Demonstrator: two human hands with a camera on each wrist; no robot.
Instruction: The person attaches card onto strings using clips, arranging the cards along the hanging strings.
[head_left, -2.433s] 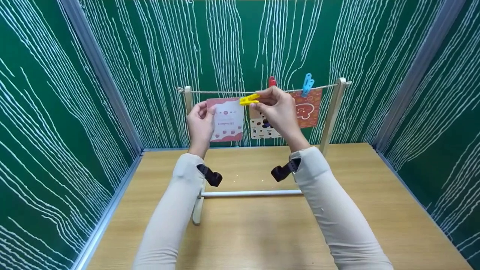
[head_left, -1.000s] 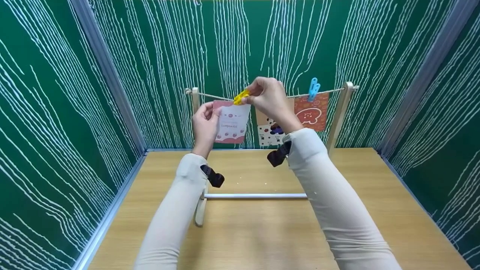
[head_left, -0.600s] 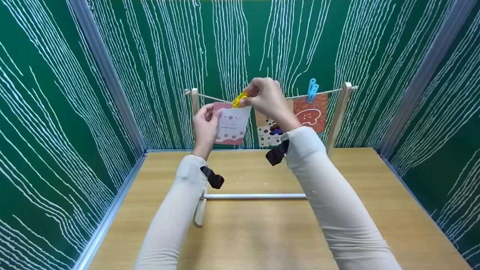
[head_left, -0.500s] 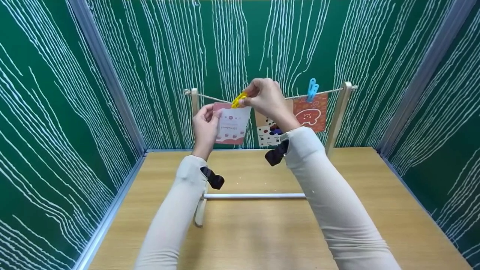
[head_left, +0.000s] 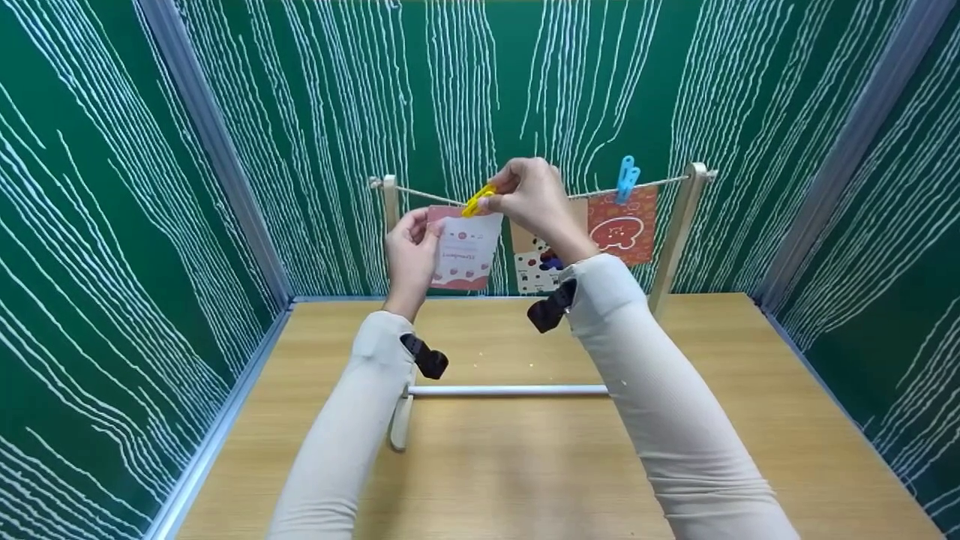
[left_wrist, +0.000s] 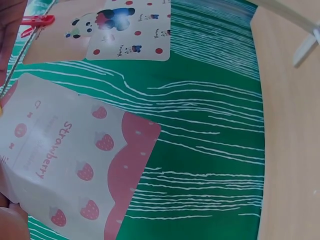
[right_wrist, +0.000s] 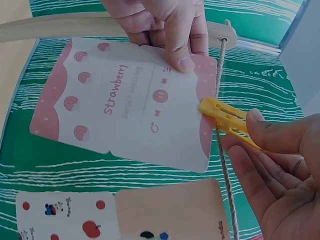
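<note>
In the head view my left hand (head_left: 411, 255) pinches the left edge of a pink and white strawberry card (head_left: 469, 259), thumb in front and fingers behind. My right hand (head_left: 541, 210) pinches the handles of a yellow clothespin (head_left: 480, 201). In the right wrist view the tip of the clothespin (right_wrist: 226, 119) lies over the middle of the card's top edge, where the rope (right_wrist: 224, 165) runs. The card hangs just below the rope, its face toward me. Only a little of the left hand's fingers shows in the left wrist view, at the lower left.
A panda card (left_wrist: 60, 35) hangs right of the strawberry card by a red clothespin (left_wrist: 45, 21). Further right, a blue clothespin (head_left: 627, 180) holds a red card (head_left: 622, 225). The wooden posts (head_left: 675, 232) carry the rope; a white rod (head_left: 510, 391) spans low above the table.
My right hand has moved left, bringing the yellow clothespin from the card's top right corner to the middle of its top edge and tilting it. The rope now sags there. Lately both hands stay nearly still.
</note>
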